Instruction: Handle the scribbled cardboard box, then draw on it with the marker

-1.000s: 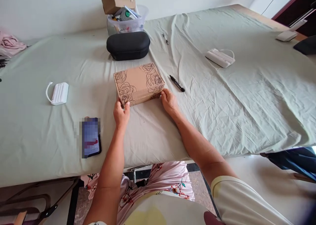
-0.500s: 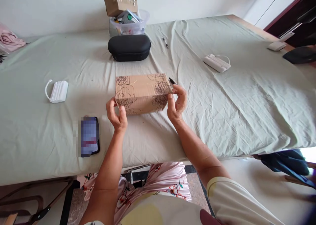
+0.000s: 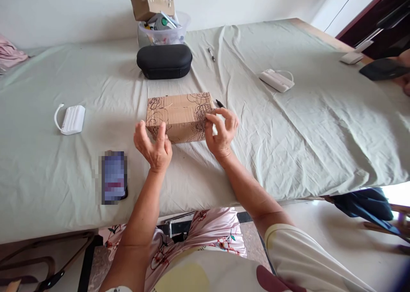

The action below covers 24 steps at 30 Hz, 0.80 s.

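Observation:
A cardboard box [image 3: 184, 109] with dark scribbled loops on its top and front lies on the cloth before me. My left hand [image 3: 154, 148] is at its front left corner, thumb and fingers apart, gripping nothing. At the front right corner is my right hand [image 3: 221, 131], its fingers spread and bent, the fingertips close to the box edge; whether they touch it I cannot tell. Just behind that hand, a black marker [image 3: 219, 103] lies beside the box, partly hidden by the fingers.
Behind the box stand a black zip case [image 3: 164, 61] and a clear plastic tub [image 3: 165, 35] topped by another carton [image 3: 152, 1]. White corded devices lie left [image 3: 73, 119] and right [image 3: 277, 80]. A pen [image 3: 211, 54] lies farther back, a phone [image 3: 114, 176] near the front edge.
Both hands have loosened from the box corners and their fingers have opened. The box now sits flatter on the cloth. At the far right, part of a person has come into view.

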Each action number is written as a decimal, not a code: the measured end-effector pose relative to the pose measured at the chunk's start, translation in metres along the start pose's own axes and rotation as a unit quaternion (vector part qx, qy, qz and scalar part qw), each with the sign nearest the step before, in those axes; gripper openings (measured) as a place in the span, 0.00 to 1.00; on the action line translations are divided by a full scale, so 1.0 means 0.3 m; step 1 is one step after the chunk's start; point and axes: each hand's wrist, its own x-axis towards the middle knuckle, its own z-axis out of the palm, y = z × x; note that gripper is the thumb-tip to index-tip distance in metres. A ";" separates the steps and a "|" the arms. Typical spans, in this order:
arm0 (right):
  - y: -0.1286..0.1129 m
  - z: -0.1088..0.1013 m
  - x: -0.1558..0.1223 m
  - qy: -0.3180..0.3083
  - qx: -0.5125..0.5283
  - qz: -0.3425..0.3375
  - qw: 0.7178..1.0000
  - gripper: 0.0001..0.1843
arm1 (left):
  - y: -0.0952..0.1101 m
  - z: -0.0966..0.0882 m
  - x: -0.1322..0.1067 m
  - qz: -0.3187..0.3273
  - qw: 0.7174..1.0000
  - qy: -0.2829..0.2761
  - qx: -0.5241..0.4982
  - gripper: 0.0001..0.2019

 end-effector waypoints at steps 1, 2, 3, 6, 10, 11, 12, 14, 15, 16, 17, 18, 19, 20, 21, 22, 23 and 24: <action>-0.017 0.008 -0.012 -0.018 -0.018 -0.021 0.999 0.17 | 0.014 0.002 -0.008 0.005 1.000 -0.017 -0.001 0.23; -0.038 0.017 -0.026 -0.040 -0.029 -0.045 0.998 0.18 | 0.028 0.006 -0.016 0.011 0.999 -0.030 -0.002 0.22; -0.061 0.027 -0.041 -0.064 -0.034 -0.069 0.995 0.21 | 0.041 0.010 -0.025 0.022 0.999 -0.038 -0.002 0.22; -0.123 0.049 -0.083 -0.108 -0.033 -0.115 0.987 0.26 | 0.065 0.026 -0.043 0.057 0.998 -0.040 -0.006 0.22; -0.126 0.052 -0.093 -0.125 -0.024 -0.107 0.986 0.28 | 0.059 0.034 -0.041 0.057 0.998 -0.029 0.000 0.21; -0.112 0.048 -0.086 -0.122 -0.020 -0.102 0.987 0.27 | 0.054 0.034 -0.039 0.055 0.998 -0.028 0.001 0.20; -0.093 0.043 -0.075 -0.112 -0.016 -0.097 0.989 0.27 | 0.050 0.035 -0.036 0.053 0.998 -0.027 0.000 0.20; -0.052 0.032 -0.049 -0.069 -0.006 -0.086 0.994 0.24 | 0.043 0.037 -0.033 0.053 0.998 -0.027 -0.005 0.20; -0.032 0.027 -0.036 -0.040 0.004 -0.080 0.996 0.23 | 0.040 0.038 -0.032 0.053 0.998 -0.026 -0.009 0.20; -0.016 0.022 -0.024 -0.014 0.017 -0.073 0.997 0.21 | 0.038 0.039 -0.032 0.056 0.998 -0.025 -0.012 0.20; -0.004 0.018 -0.015 0.005 0.033 -0.066 0.997 0.20 | 0.037 0.040 -0.032 0.059 0.998 -0.024 -0.015 0.21; 0.003 0.014 -0.009 0.014 0.048 -0.059 0.997 0.19 | 0.035 0.040 -0.031 0.062 0.998 -0.025 -0.018 0.22; 0.003 0.011 -0.008 0.015 0.063 -0.052 0.997 0.19 | 0.034 0.038 -0.031 0.064 0.997 -0.026 -0.021 0.24; -0.002 0.009 -0.010 0.008 0.076 -0.049 0.996 0.19 | 0.032 0.036 -0.030 0.064 0.997 -0.027 -0.024 0.27; -0.014 0.008 -0.016 -0.002 0.087 -0.052 0.995 0.19 | 0.028 0.032 -0.029 0.060 0.997 -0.029 -0.027 0.31; -0.030 0.007 -0.026 -0.013 0.101 -0.063 0.993 0.20 | 0.024 0.027 -0.028 0.057 0.997 -0.030 -0.030 0.35; -0.050 0.008 -0.038 -0.026 0.118 -0.081 0.989 0.21 | 0.018 0.022 -0.027 0.057 0.997 -0.030 -0.035 0.39; -0.072 0.009 -0.052 -0.043 0.141 -0.108 0.983 0.22 | 0.010 0.017 -0.027 0.062 0.997 -0.029 -0.040 0.42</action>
